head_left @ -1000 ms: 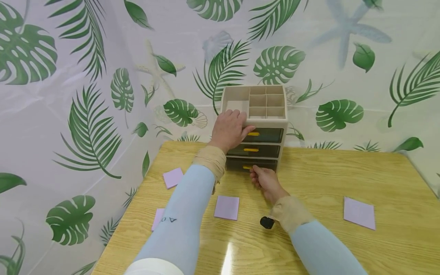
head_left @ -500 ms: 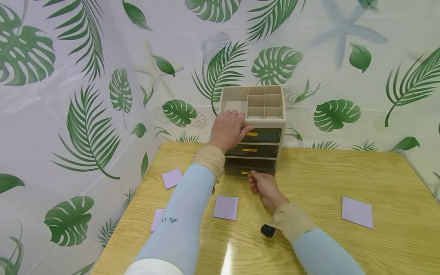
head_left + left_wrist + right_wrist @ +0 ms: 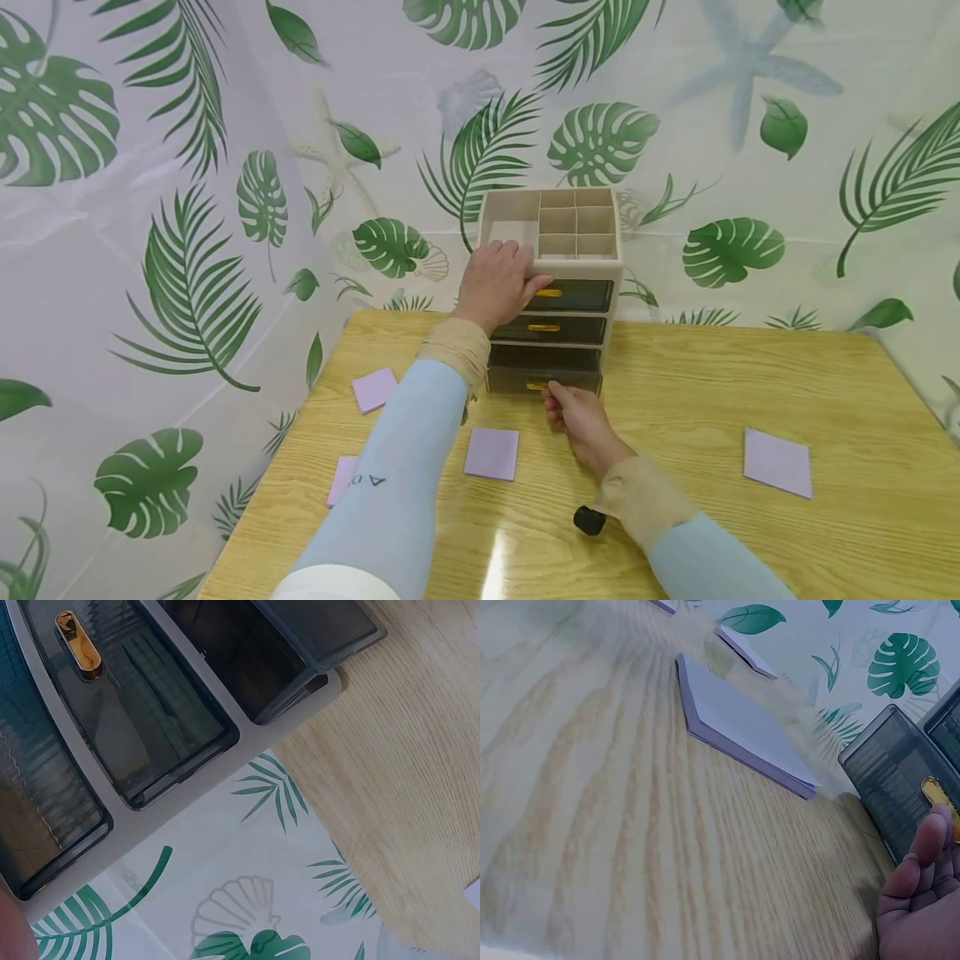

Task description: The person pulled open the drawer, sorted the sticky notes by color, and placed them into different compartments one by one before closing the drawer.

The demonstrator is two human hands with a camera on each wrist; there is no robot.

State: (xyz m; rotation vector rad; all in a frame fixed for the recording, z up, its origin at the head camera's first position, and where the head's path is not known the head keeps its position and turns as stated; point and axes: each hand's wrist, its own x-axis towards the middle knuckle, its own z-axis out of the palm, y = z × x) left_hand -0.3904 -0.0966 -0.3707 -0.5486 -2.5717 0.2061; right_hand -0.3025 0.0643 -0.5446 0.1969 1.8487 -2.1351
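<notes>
Head view gives you the wooden table (image 3: pixel 712 392) first, with the beige drawer organizer (image 3: pixel 553 283) standing upright at its far edge against the leaf-print curtain (image 3: pixel 187 167), long axis vertical and its three dark drawer fronts facing you. Its bottom drawer (image 3: pixel 543 371) sticks out toward you past the two closed ones above it, lying flat with its length running from the organizer toward your body. Your left hand (image 3: pixel 497 283) rests on the front left top corner of the organizer, fingers curled over the rim into the open compartment and thumb against the front. Your right hand (image 3: pixel 581 417) is at the bottom drawer's yellow handle (image 3: pixel 537 384), fingers bent around it from below; the right wrist view shows a fingertip (image 3: pixel 934 832) against that handle. Purple note pads lie flat on the table: one (image 3: pixel 492 453) just left of your right hand, one (image 3: pixel 375 388) farther left, one (image 3: pixel 777 462) well apart on the right.
</notes>
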